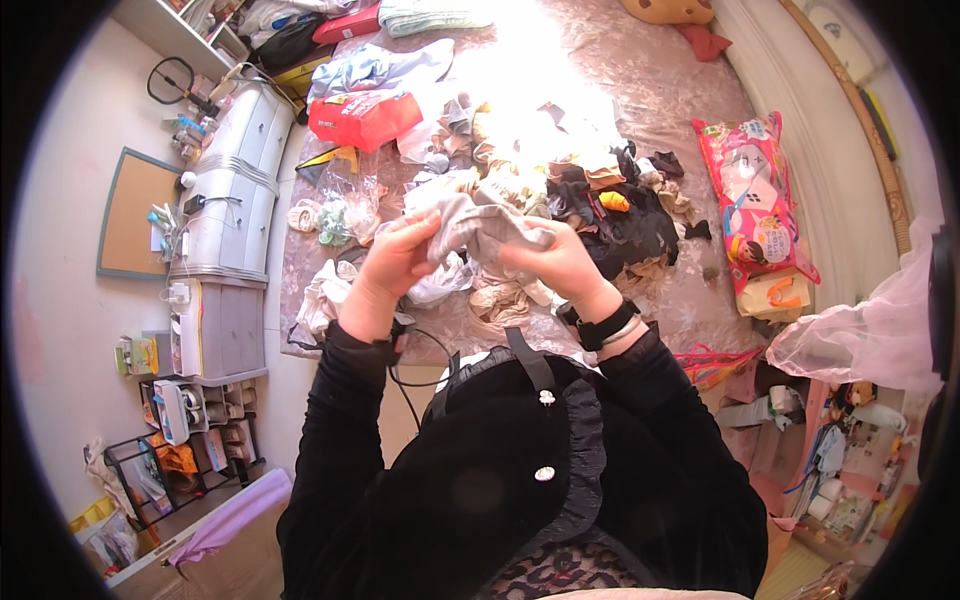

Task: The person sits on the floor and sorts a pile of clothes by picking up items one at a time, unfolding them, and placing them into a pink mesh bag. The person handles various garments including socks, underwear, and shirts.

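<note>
Grey cloth (pixel 478 226) is gripped by both left hand (pixel 398 258) and right hand (pixel 566 264); tension its edges evenly, clear of black clothes (pixel 640 232) at three o'clock.

Bright scene — glare at top centre blows out part of the patterned cover (pixel 690 95) and clothes pile (pixel 580 205). Grey cloth (pixel 485 232) looks fairly sharp. Black top (pixel 450 480) shows little detail. Fisheye bends straight edges, black corners — rim soft.
</note>
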Tool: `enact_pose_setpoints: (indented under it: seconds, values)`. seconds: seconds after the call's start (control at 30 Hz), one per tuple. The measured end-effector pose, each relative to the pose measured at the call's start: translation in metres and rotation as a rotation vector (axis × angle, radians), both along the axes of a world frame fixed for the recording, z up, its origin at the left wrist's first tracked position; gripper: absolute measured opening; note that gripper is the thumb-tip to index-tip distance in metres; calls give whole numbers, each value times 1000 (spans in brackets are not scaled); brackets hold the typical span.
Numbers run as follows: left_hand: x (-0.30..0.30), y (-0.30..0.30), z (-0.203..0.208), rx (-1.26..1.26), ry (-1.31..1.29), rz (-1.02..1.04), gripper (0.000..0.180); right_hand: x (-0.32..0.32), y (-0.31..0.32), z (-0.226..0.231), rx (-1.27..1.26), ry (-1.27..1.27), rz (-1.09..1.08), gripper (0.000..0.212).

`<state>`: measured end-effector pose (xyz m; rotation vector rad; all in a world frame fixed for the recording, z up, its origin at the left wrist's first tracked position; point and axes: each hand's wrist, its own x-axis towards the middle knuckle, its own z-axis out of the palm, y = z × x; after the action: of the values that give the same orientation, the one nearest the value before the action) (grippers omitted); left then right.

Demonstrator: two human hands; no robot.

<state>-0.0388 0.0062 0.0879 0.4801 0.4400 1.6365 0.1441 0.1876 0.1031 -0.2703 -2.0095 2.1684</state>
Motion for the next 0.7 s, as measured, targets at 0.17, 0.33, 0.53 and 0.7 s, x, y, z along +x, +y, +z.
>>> enact_pose_setpoints:
  seconds: [0.17,0.33,0.53,0.7]
  values:
    - [-25,-10,22,-453,416,513,34,28,42,30,-242,-250,-236,29]
    - [-30,-8,26,-472,408,577,32,47,66,23,-88,-207,-190,31]
    - [-27,-1,17,-527,371,624,30,55,75,15,-85,-201,-190,31]
    - [-32,-4,7,-566,359,745,26,61,82,3,-220,-283,-123,40]
